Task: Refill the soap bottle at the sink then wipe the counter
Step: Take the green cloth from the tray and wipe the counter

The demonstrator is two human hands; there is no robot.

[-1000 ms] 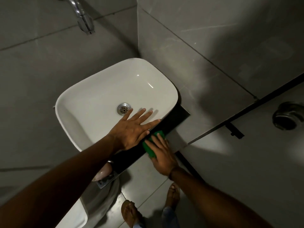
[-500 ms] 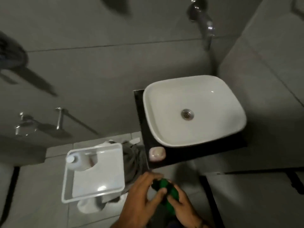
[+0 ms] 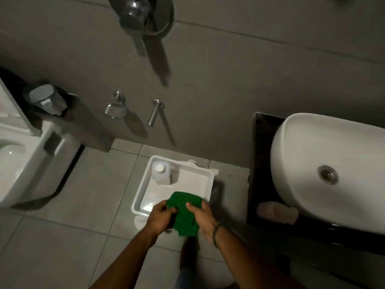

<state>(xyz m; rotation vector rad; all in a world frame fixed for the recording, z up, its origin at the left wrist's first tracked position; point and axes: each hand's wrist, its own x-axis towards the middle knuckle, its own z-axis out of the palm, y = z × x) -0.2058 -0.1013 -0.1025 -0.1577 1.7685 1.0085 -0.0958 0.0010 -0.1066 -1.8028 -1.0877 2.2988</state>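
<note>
Stretching lengthwise, the green cloth (image 3: 184, 213) seemingly points toward the tray (image 3: 190, 179).

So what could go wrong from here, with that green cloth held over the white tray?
1. The green cloth, gripped by the left hand and the right hand, could slip and fall into the white tray.
2. Dropped carelessly, it might knock the bottle standing in the tray's far corner.
3. The pink soap lies near the black counter corner; another wipe could push it off.
</note>
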